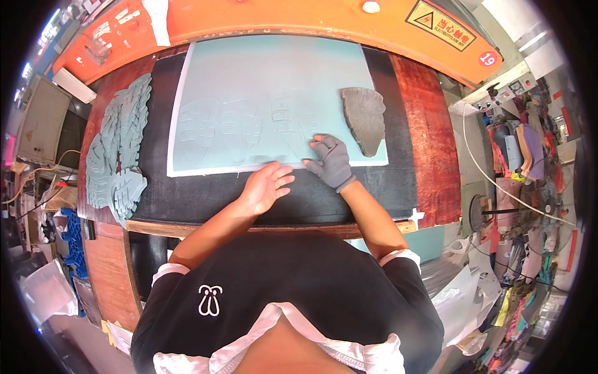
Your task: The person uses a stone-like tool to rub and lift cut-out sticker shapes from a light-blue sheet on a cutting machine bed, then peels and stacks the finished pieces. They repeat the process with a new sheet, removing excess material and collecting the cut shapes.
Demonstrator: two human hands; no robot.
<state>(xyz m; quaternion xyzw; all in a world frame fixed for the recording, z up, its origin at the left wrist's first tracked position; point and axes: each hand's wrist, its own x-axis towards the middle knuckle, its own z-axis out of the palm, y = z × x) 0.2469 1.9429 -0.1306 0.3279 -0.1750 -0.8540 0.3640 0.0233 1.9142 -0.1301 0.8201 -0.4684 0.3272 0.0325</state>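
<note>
Two hands rest at the near edge of a pale teal sheet (274, 81) that lies flat on a black mat (374, 193) on the bench (430, 156). The right hand (333, 161), in a grey glove, presses flat on the sheet's near right part, fingers spread and holding nothing. The left hand (265, 187), bare, lies just beside it on the mat at the sheet's near edge, fingers open and loosely extended, gripping nothing. Faint sole-shaped outlines are pressed into the sheet's middle. A grey cut sole piece (365, 118) lies on the sheet's right side, just right of the gloved hand and apart from it. On the far left of the bench sits a pile of grey-green treaded sole pieces (118, 156), overlapping one another. Beyond the sheet runs an orange machine housing (280, 19); on its far right is a yellow rectangular warning label (441, 23) with a triangle symbol, and near it a small round red sticker (488, 59).
</note>
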